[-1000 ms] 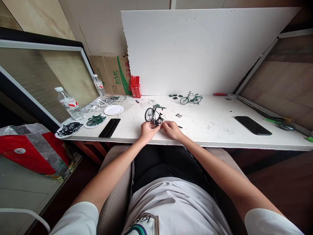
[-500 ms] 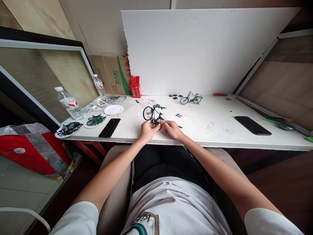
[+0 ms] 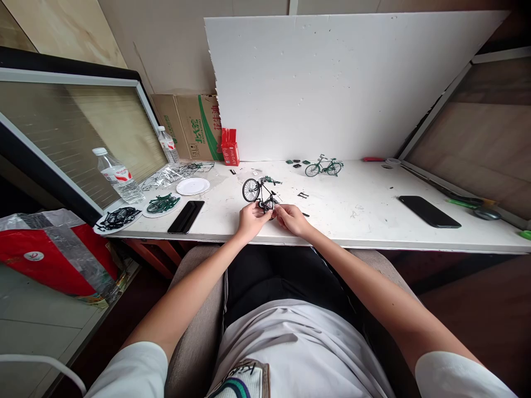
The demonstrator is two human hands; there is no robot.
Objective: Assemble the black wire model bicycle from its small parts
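Note:
Near the table's front edge, both hands are on a black model bicycle (image 3: pixel 251 190), whose front wheel points away to the left. My left hand (image 3: pixel 251 219) grips it low at the rear wheel. With fingers pinched, my right hand (image 3: pixel 292 219) works at the other side of that rear wheel; any small part between the fingertips is hidden. A second model bicycle, green (image 3: pixel 324 167), stands upright farther back. A small black piece (image 3: pixel 303 194) lies right of the held bicycle, and green bits (image 3: pixel 296 163) lie behind it.
At left are a dark phone (image 3: pixel 186 216), paper plates of black parts (image 3: pixel 120 217) and green parts (image 3: pixel 162 203), a bare white plate (image 3: pixel 193 186) and water bottles (image 3: pixel 120 176). A red box (image 3: pixel 230 148) stands behind; another phone (image 3: pixel 429 211) lies at right.

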